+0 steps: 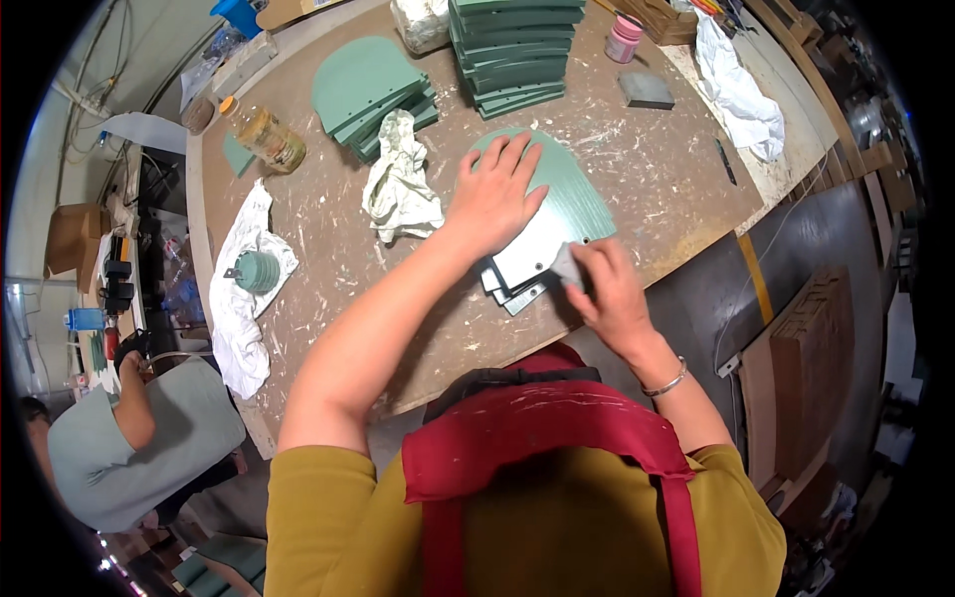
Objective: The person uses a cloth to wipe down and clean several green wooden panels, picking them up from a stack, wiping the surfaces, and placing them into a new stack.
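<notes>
On the paint-marked table, a small pile of green panels (572, 184), rounded at the far end with holes near the squared end, lies in front of me. My left hand (494, 194) presses flat on the top panel, fingers stretched out. Between the fingers and thumb of my right hand (609, 297) is a small grey sanding pad (567, 267), at the panel's near right corner. Glare whitens the near part of the top panel. Left of the pile lies a crumpled white cloth (401, 184).
A tall stack of green panels (512, 55) and a lower one (363, 85) stand farther back. Around them are a jar (264, 137), a pink bottle (624, 40), a grey block (646, 91) and white rags (741, 90). Another person (144, 438) sits at left.
</notes>
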A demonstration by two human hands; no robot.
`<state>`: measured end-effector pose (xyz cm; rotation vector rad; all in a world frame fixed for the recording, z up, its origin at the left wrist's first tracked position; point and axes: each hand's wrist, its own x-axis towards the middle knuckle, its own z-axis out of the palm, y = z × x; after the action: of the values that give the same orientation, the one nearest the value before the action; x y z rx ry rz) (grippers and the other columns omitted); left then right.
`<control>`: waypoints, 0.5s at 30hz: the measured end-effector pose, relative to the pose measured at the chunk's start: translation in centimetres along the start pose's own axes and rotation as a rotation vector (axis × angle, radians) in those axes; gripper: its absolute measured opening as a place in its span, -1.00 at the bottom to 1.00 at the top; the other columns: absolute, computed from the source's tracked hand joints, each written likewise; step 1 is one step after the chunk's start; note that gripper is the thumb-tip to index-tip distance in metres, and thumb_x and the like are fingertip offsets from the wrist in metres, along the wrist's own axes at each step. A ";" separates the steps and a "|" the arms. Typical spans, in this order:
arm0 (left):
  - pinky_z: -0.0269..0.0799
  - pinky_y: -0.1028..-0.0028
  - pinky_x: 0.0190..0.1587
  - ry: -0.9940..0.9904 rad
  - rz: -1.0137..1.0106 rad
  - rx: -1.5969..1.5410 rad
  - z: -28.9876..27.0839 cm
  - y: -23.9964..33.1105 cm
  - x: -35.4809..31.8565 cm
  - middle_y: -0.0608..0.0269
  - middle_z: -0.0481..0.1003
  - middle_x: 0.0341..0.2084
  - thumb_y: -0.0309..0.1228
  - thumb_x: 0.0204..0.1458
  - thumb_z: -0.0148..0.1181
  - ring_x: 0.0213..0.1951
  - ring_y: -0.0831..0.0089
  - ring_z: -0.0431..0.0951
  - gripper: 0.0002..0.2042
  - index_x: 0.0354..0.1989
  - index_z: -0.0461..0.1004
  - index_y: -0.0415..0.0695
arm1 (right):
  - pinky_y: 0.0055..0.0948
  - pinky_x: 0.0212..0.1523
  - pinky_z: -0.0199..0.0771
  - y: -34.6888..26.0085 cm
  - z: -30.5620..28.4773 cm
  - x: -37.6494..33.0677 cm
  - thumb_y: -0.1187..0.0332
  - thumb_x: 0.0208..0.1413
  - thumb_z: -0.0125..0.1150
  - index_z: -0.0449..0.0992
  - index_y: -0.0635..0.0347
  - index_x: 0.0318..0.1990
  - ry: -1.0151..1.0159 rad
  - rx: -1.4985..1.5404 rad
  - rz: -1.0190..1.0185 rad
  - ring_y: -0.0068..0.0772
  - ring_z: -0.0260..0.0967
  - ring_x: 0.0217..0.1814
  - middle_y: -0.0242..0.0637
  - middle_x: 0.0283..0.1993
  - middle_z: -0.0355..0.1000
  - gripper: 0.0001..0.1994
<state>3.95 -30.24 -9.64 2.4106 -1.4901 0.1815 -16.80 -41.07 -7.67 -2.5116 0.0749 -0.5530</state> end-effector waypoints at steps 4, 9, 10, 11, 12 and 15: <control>0.05 0.00 0.34 -0.026 -0.008 0.011 -0.2 0.3 0.3 0.13 0.19 0.38 -0.10 0.25 -0.03 0.40 0.15 0.13 -0.44 0.37 0.23 -0.10 | -0.15 -0.04 0.42 4.1 -1.5 -0.5 0.46 -0.03 0.34 0.43 0.26 0.08 0.151 -0.050 0.107 0.07 0.34 -0.03 -0.05 -0.06 0.33 -0.54; 0.04 0.02 0.35 -0.066 -0.031 0.034 -0.7 0.5 0.3 0.14 0.18 0.39 -0.10 0.25 -0.02 0.41 0.17 0.11 -0.44 0.37 0.23 -0.10 | -0.18 -0.05 0.42 8.8 -3.7 -0.8 0.52 -0.02 0.33 0.44 0.28 0.06 0.257 -0.069 0.199 0.07 0.36 -0.04 -0.04 -0.05 0.35 -0.57; 0.03 0.04 0.35 -0.073 -0.033 0.046 -0.7 0.6 0.3 0.14 0.17 0.39 -0.12 0.24 0.00 0.40 0.16 0.11 -0.43 0.38 0.21 -0.11 | -0.32 -0.10 0.42 9.3 -3.8 -1.0 0.52 0.02 0.34 0.45 0.28 0.07 0.283 0.016 0.239 -0.12 0.38 -0.07 -0.13 -0.06 0.37 -0.58; 0.03 0.04 0.35 -0.084 -0.039 0.055 -0.8 0.5 0.3 0.14 0.17 0.39 -0.12 0.24 0.00 0.40 0.16 0.11 -0.43 0.38 0.21 -0.11 | -0.32 -0.10 0.42 9.5 -3.8 -1.1 0.52 0.02 0.34 0.45 0.28 0.07 0.280 0.031 0.243 -0.12 0.38 -0.07 -0.13 -0.06 0.37 -0.58; 0.03 0.05 0.35 -0.083 -0.038 0.031 -1.1 0.6 0.5 0.14 0.17 0.39 -0.13 0.24 0.01 0.40 0.16 0.12 -0.42 0.38 0.19 -0.12 | -0.38 -0.11 0.41 9.1 -4.1 -0.9 0.53 0.03 0.35 0.45 0.28 0.08 0.271 0.178 0.326 -0.23 0.37 -0.08 -0.19 -0.06 0.37 -0.58; -0.02 0.06 0.38 -0.111 -0.060 -0.010 -1.7 0.9 0.8 0.08 0.17 0.39 -0.17 0.23 0.05 0.41 0.13 0.11 -0.40 0.40 0.14 -0.16 | -0.59 -0.15 0.34 10.4 -3.8 -1.4 0.54 0.10 0.33 0.45 0.26 0.14 0.243 0.459 0.416 -0.55 0.29 -0.07 -0.37 -0.05 0.35 -0.58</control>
<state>3.55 -30.72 -7.63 2.4911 -1.4579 0.0280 -18.91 -51.55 -10.95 -1.9026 0.4923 -0.6148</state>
